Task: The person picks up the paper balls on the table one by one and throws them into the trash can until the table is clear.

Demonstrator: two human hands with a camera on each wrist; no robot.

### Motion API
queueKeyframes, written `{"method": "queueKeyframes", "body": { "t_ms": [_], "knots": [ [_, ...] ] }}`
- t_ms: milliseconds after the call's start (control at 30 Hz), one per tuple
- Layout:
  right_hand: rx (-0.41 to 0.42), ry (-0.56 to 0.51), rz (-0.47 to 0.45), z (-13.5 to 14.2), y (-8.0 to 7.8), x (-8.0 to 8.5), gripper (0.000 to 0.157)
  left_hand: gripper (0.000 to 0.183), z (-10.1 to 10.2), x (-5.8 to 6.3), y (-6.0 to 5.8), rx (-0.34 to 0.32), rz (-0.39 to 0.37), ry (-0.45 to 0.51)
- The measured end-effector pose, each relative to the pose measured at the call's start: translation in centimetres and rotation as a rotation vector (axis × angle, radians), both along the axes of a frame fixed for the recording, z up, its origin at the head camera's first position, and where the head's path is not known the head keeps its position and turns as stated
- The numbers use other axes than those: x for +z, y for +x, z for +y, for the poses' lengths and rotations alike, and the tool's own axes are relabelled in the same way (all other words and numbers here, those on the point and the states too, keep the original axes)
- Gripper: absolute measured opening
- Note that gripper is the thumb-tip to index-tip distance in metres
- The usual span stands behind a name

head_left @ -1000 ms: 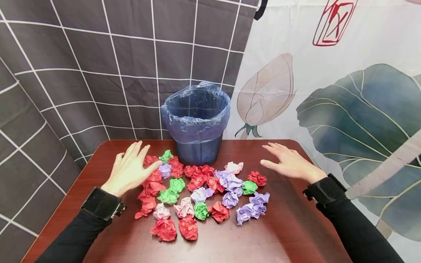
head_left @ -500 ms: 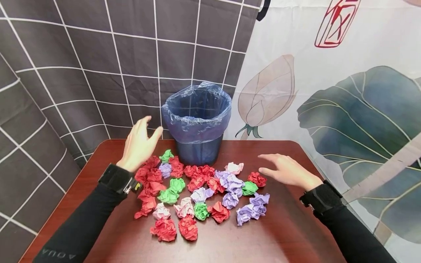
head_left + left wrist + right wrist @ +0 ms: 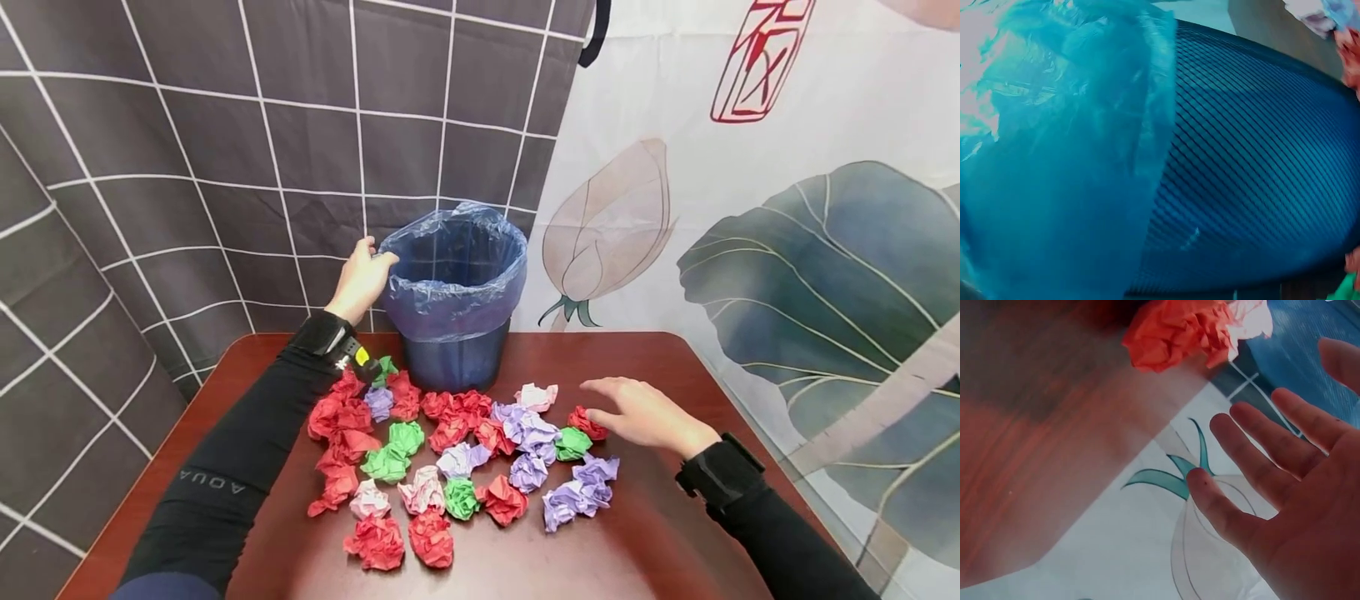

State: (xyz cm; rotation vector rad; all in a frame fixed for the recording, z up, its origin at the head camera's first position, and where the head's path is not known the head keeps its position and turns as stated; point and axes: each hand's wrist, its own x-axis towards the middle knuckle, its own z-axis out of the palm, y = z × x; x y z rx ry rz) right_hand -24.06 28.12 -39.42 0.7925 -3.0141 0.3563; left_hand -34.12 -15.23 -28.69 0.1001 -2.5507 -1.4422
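Note:
My left hand (image 3: 358, 282) is at the left side of the rim of a blue mesh trash can (image 3: 453, 358), its thumb over the edge and its fingers along the outside. A translucent blue bag (image 3: 457, 308) lines the can and folds down over its rim; bag and mesh wall (image 3: 1260, 156) fill the left wrist view. Held over the table's right side, my right hand (image 3: 648, 414) has its fingers (image 3: 1266, 456) extended and spread, with nothing in them. Nearest to it lie a crumpled red paper ball (image 3: 587, 423) and a green one (image 3: 572, 444).
Crumpled paper balls in red, green, purple (image 3: 577, 496) and pink (image 3: 536, 397) lie in front of the can on the brown table (image 3: 517, 567). Behind stand a grey grid-patterned cloth (image 3: 300, 67) and a white cloth with a flower print (image 3: 611, 221).
My left hand has moved up and right from above the left paper balls to the can's rim. The right hand has come slightly lower and toward the left. The paper balls stay put.

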Motion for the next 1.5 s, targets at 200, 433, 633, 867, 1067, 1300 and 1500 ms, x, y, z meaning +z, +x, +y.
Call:
{"method": "queueKeyframes", "body": {
  "t_ms": [200,433,633,867,1067,1300,1500],
  "knots": [
    [0.009,0.010,0.002,-0.4,0.0,-1.3,0.047,0.069,0.2,-0.8,-1.0,-0.022,-0.034,-0.020],
    [-0.013,0.017,-0.039,-0.2,-0.3,-2.1,0.046,0.063,0.4,-0.6,-1.3,-0.028,-0.005,-0.112],
    [-0.001,0.029,-0.066,0.1,-0.5,-2.7,0.043,0.059,0.7,-0.5,-1.6,-0.053,0.002,-0.126],
    [-0.009,0.032,-0.100,0.1,-0.8,-3.5,0.046,0.059,0.5,-0.4,-1.7,-0.050,-0.001,-0.120],
    [-0.012,0.020,-0.114,0.1,-1.0,-4.2,0.046,0.060,0.9,-0.3,-1.5,-0.042,-0.009,-0.123],
    [-0.029,0.025,-0.118,0.2,-1.2,-4.9,0.049,0.059,0.9,-0.4,-1.6,-0.046,-0.016,-0.118],
    [-0.032,0.009,-0.099,0.1,-1.6,-5.2,0.045,0.058,0.6,-0.3,-1.7,-0.037,-0.004,-0.115]
  ]
}}
